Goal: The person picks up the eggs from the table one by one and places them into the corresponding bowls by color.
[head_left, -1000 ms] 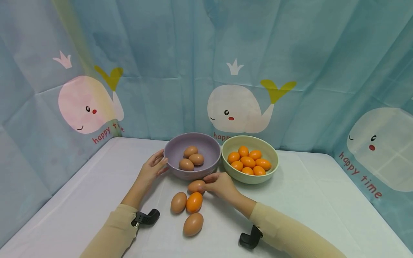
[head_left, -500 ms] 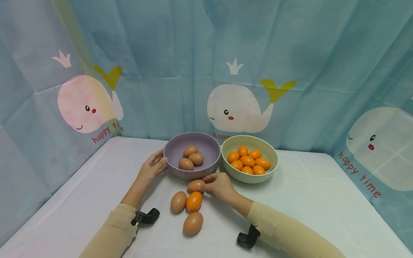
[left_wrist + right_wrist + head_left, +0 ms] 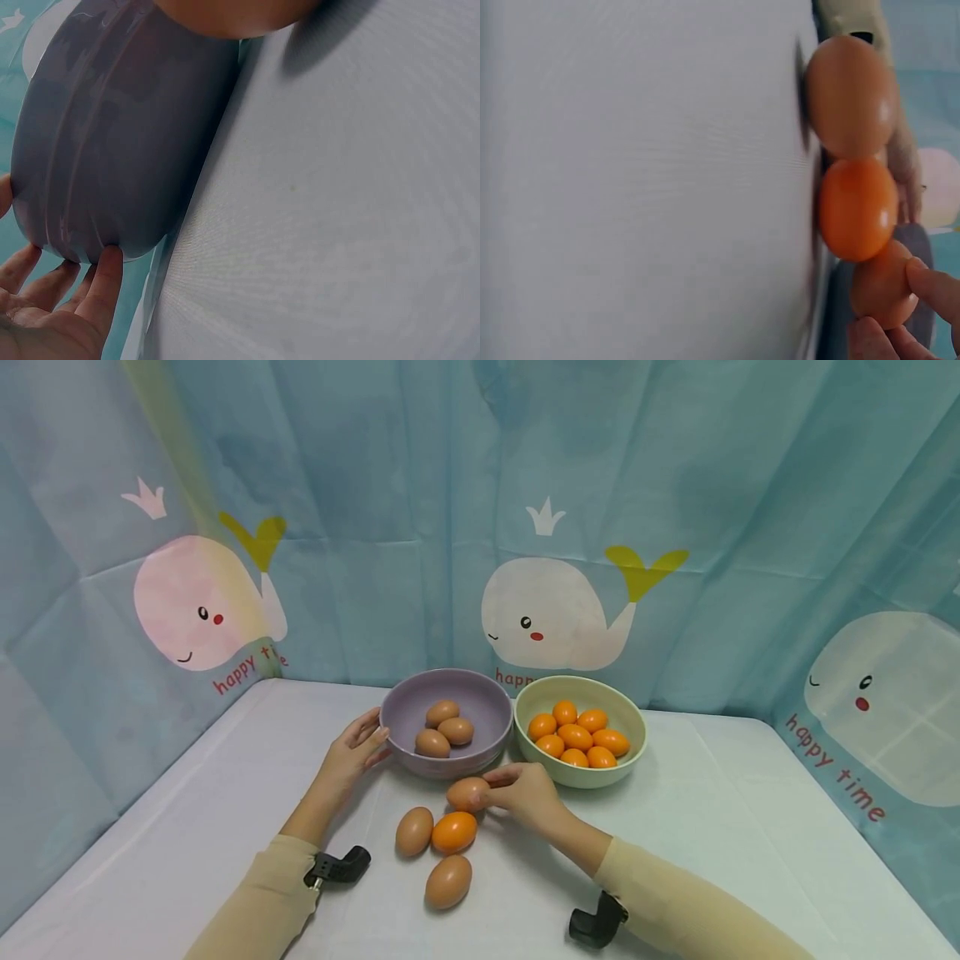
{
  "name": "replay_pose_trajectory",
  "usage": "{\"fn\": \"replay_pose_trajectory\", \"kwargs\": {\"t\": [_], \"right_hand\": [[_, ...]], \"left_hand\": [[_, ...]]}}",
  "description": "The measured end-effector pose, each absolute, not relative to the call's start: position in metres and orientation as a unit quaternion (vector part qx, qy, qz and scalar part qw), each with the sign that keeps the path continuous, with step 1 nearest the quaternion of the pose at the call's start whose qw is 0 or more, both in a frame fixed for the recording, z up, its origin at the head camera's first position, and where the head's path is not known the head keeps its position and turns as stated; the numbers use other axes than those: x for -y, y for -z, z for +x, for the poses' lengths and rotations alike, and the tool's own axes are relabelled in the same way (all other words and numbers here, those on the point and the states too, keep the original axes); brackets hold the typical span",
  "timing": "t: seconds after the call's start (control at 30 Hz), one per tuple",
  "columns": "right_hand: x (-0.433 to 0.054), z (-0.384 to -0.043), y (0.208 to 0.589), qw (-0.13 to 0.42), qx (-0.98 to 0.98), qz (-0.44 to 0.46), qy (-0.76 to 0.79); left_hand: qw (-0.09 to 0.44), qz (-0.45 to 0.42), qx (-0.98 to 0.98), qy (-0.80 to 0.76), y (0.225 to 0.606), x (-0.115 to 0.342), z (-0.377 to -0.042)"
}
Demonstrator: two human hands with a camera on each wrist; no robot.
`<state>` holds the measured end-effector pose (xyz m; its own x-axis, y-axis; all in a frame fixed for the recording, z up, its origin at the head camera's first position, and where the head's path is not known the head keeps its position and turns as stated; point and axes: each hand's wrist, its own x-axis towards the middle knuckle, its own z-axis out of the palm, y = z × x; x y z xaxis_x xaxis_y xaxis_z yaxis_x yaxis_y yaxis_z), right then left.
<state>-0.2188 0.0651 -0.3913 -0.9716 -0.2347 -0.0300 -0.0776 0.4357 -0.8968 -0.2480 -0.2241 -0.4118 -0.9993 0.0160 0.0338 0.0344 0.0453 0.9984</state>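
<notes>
In the head view, my right hand [image 3: 528,795] pinches a brown egg [image 3: 467,794] between thumb and fingers, just in front of the purple bowl [image 3: 401,718]. The right wrist view shows that egg [image 3: 885,283] against an orange egg-shaped piece [image 3: 857,210]. My left hand [image 3: 352,750] rests its fingertips against the left side of the purple bowl, its fingers [image 3: 105,289] nearly straight on the outer wall. Inside the bowl lie three brown eggs [image 3: 442,727]. Another brown egg [image 3: 415,832] lies left of the orange piece and one more egg [image 3: 448,882] lies nearer the front.
To the right, close beside the purple bowl, a pale green bowl [image 3: 633,727] holds several glossy orange oval pieces [image 3: 575,737]. Both bowls stand toward the back of the white-covered table [image 3: 735,827], before a blue whale-print curtain [image 3: 420,593].
My right hand has shifted slightly right with the pinched egg. The orange piece in front has turned to lie more sideways. My left hand stays at the purple bowl.
</notes>
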Motion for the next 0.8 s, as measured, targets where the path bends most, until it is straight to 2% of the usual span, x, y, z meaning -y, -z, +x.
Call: {"fn": "replay_pose_trajectory", "kwargs": {"t": [0.43, 0.8], "right_hand": [[-0.068, -0.214, 0.343, 0.078, -0.816, -0.097, 0.565], [-0.039, -0.237, 0.328, 0.055, -0.81, -0.115, 0.572]], "left_hand": [[0.008, -0.017, 0.72, 0.694, 0.412, 0.224, -0.249], [0.011, -0.023, 0.724, 0.69, 0.412, 0.223, -0.247]]}}
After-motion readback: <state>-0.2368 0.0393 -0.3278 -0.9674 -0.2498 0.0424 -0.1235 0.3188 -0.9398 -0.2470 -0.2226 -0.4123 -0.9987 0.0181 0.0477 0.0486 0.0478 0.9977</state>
